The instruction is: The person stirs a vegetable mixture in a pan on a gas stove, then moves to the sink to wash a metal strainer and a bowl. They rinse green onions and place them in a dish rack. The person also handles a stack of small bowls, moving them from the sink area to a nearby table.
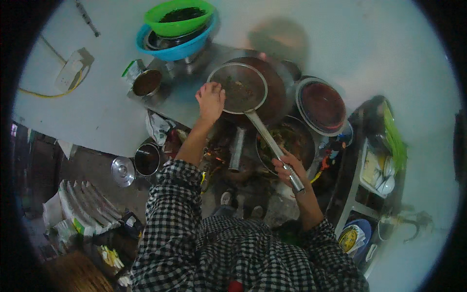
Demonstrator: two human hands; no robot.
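Note:
My right hand (290,168) is closed around the long metal handle of a round mesh strainer (239,87). The strainer lies over a large wok (279,91) of brownish red liquid, and small bits rest in its mesh. My left hand (211,101) is at the strainer's left rim, fingers bent over it; whether they grip the rim or only touch it I cannot tell. Below the strainer juts the wok's metal handle (237,149). A wide pan (286,140) with greens and other food stands lower right, partly behind the strainer's handle.
A green basin (178,27) of dark food sits over a blue basin (175,51) at the back left. A bowl of brown contents (147,83) is left. A basin of red liquid (323,106) stands right, near a sink counter (350,204). An open metal pot (147,158) is lower left.

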